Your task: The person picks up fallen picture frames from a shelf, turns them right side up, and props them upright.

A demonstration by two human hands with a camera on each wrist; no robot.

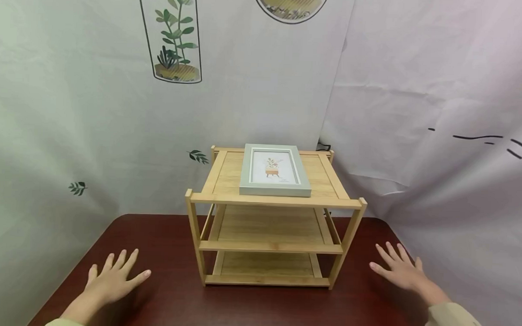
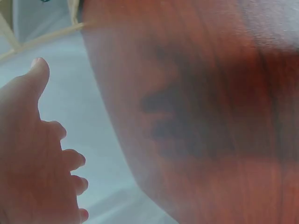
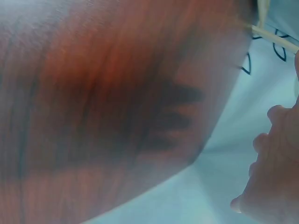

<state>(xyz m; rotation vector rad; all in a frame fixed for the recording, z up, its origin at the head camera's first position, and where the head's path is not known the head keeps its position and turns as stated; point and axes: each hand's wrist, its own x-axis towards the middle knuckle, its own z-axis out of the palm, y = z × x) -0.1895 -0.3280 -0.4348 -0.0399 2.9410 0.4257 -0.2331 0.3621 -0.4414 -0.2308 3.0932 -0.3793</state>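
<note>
My left hand (image 1: 111,282) hovers over the left part of the dark red table (image 1: 163,255), fingers spread and holding nothing. On the opposite side, my right hand (image 1: 400,270) is likewise spread above the wood, with its palm down. Between them stands a light wooden rack (image 1: 271,247) with three shelves. A picture frame (image 1: 245,174) with a pale green border lies flat on the top shelf, showing a potted plant print. In the left wrist view the left thumb (image 2: 39,74) points up toward the rack's bars. Several right fingertips (image 3: 261,142) show in the right wrist view.
A pale fabric backdrop (image 1: 263,96) with printed plants hangs behind the table and along both sides. The rack's back edge is close to this cloth. Shadows of the hands fall on the tabletop.
</note>
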